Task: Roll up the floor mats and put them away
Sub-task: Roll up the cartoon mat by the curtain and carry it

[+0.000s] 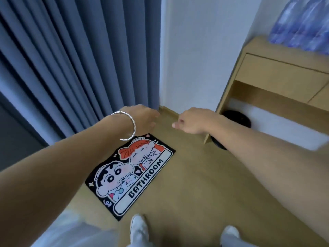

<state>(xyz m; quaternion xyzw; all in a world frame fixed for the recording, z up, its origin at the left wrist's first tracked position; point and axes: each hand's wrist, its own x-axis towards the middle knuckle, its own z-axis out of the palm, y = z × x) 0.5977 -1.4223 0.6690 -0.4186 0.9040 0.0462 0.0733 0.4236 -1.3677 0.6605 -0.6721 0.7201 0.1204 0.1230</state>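
Floor mat, flat on the wooden floor at 11 o'clock from my shoes. Its lettering reads "BATHROOM" beside two cartoon figures; no brand is legible. I judge it thin, light and limp, best taken at both corners of a short edge. Beyond it, my left hand and right hand hover apart, fingers loose, holding nothing. Curtain at 10 o'clock, cabinet at 2.

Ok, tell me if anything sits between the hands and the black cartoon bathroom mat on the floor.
Nothing visible does. The black rectangular cartoon mat lies flat on the wooden floor, nothing on it. The left hand and right hand hover empty in open air beyond its far end.
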